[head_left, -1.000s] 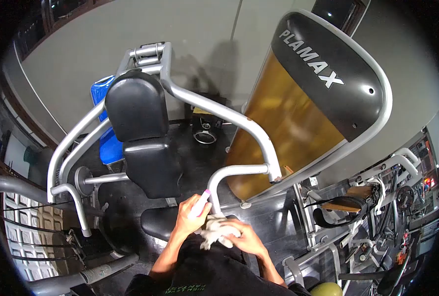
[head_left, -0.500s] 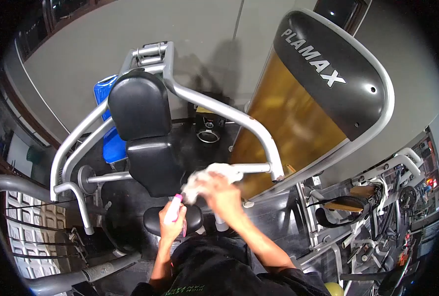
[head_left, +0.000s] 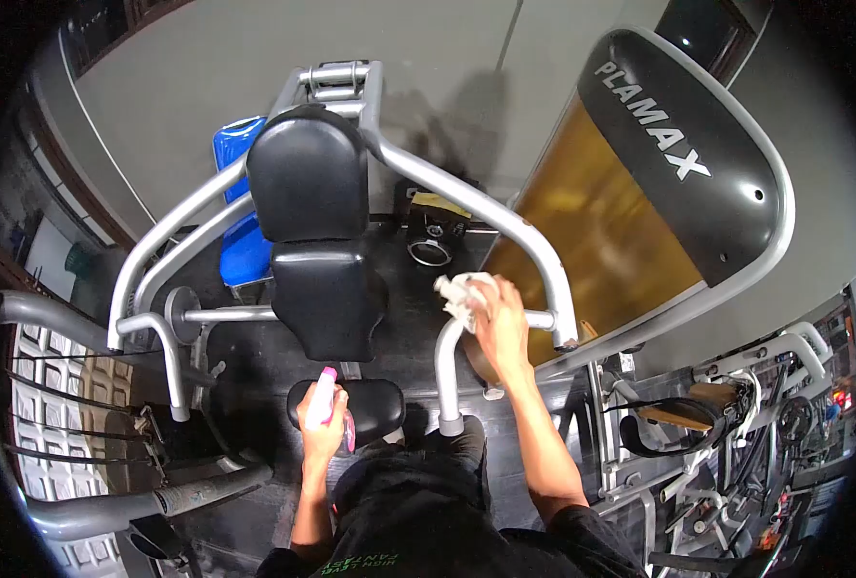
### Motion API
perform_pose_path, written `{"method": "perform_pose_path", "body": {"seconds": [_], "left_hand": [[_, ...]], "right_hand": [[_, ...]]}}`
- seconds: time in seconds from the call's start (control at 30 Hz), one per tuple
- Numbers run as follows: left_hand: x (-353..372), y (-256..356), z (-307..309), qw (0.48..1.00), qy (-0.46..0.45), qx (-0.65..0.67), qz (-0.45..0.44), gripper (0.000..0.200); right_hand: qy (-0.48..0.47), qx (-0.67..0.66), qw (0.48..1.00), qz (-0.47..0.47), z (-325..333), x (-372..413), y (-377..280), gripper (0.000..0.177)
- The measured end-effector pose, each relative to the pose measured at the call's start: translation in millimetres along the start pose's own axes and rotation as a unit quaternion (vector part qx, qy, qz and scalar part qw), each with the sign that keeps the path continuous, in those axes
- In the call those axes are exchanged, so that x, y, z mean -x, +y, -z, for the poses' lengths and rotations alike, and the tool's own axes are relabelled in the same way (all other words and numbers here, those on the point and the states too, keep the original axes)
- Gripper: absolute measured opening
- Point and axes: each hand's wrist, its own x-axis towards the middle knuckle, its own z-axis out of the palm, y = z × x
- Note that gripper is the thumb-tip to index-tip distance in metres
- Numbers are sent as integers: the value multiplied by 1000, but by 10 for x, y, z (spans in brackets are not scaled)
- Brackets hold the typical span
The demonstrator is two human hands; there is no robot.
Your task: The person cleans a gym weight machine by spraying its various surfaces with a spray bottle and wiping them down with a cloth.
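Note:
My left hand [head_left: 322, 429] is wrapped round a spray bottle [head_left: 321, 400] with a white and pink top, held over the black seat pad [head_left: 375, 409]. In my right hand [head_left: 503, 318] is a bunched white cloth [head_left: 464, 295]. That cloth lies against the bend of the right silver handle bar [head_left: 447, 371] of the exercise machine, where it joins the arm. Behind both hands stands the machine's black back pad [head_left: 310, 178], with a lower pad [head_left: 324, 299] beneath it.
A tall gold and black weight-stack cover [head_left: 601, 212] stands to the right. Blue chairs [head_left: 245, 246] and a black box [head_left: 435, 231] are behind the machine. More gym equipment [head_left: 717, 433] fills the right side. Grey curved tubing [head_left: 72, 328] is at the left.
My right hand has moved right with the cloth, away from the spray bottle and onto the handle bar. My left hand has shifted slightly left with the bottle. The view has shifted a little.

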Motion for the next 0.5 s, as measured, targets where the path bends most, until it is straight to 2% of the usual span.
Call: {"method": "perform_pose_path", "body": {"seconds": [0.07,0.1,0.13,0.2,0.23,0.33,0.4,0.43,0.47,0.5], "left_hand": [[36,-22,-8,1000,-6,8,22,6],[40,-33,-24,1000,-9,10,23,6],[37,-44,-30,999,-13,14,43,6],[5,-33,-43,998,-19,17,63,6],[-23,8,-68,999,-14,24,46,5],[-82,59,-49,999,-5,37,28,5],[-110,55,-24,999,-2,44,24,4],[-113,39,-1,999,-3,29,24,4],[-115,22,26,1000,-3,14,23,4],[-118,1,47,1000,-1,14,22,4]], "right_hand": [[-46,-27,996,74,52,136,-93,36],[-110,-45,990,73,18,278,-112,37],[-112,-46,976,179,-50,443,-116,36],[-151,-53,963,218,-45,778,-378,36],[-176,-55,956,228,-6,900,-447,29],[-165,-82,960,210,77,1117,-454,35],[-72,-133,988,32,52,1255,-414,28],[-73,-133,988,35,16,1314,-410,28],[-24,-200,974,-105,-38,1372,-405,28],[24,-263,934,-242,-113,1397,-372,29]]}}
